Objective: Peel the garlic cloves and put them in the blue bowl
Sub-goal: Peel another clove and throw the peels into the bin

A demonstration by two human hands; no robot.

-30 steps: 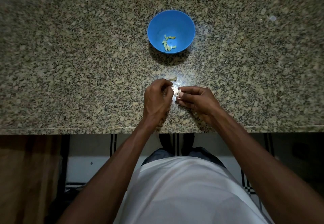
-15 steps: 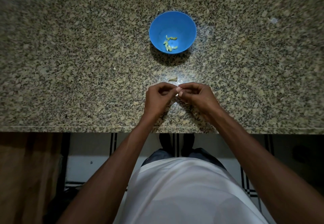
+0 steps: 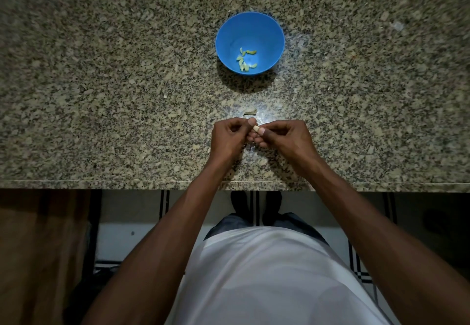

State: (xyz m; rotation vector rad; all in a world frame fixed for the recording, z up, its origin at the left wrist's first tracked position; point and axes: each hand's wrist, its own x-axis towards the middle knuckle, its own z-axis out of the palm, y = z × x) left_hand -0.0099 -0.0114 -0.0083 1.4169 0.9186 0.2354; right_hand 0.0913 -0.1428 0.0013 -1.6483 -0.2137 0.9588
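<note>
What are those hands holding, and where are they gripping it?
A garlic clove, pinched at its ends between fingertips of the left hand and right hand.

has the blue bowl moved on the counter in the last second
No. The bowl sits at the same spot against the counter's speckles and the scrap lying near it; its slight shift in frame is camera motion.

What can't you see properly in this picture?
- Head view: garlic clove is mostly covered by the fingertips of the left hand and right hand; peeled or not is unclear.
- Pieces in the blue bowl: too small to count.
- Scrap on the counter: too small to identify.
</note>
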